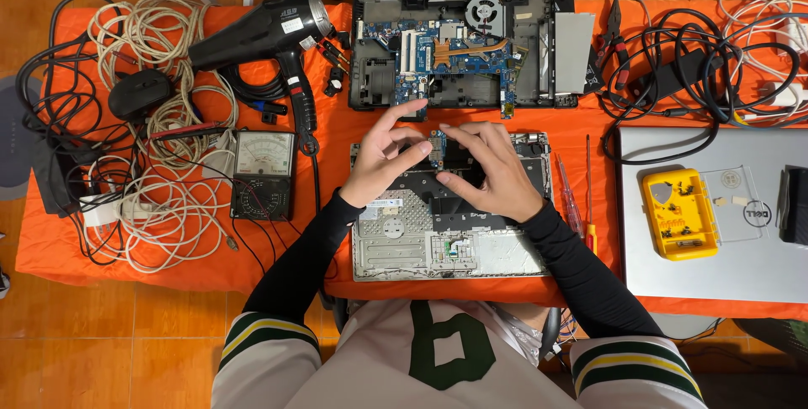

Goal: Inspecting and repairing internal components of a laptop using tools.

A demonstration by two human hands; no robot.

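A silver laptop top cover (396, 245) lies upside down on the orange table in front of me. My left hand (383, 161) and my right hand (488, 169) meet over its upper middle. Their fingertips pinch a small blue circuit board (437, 148) that sits on the cover. Beyond it lies the open laptop base (463, 34) with its blue motherboard, copper heat pipe and fan exposed.
A black heat gun (269, 34), an analog multimeter (263, 175), a black mouse (139, 93) and tangled cables (160, 190) lie left. Right: a red screwdriver (571, 199), pliers (613, 39), a closed grey laptop (715, 266) carrying a yellow screw box (677, 211).
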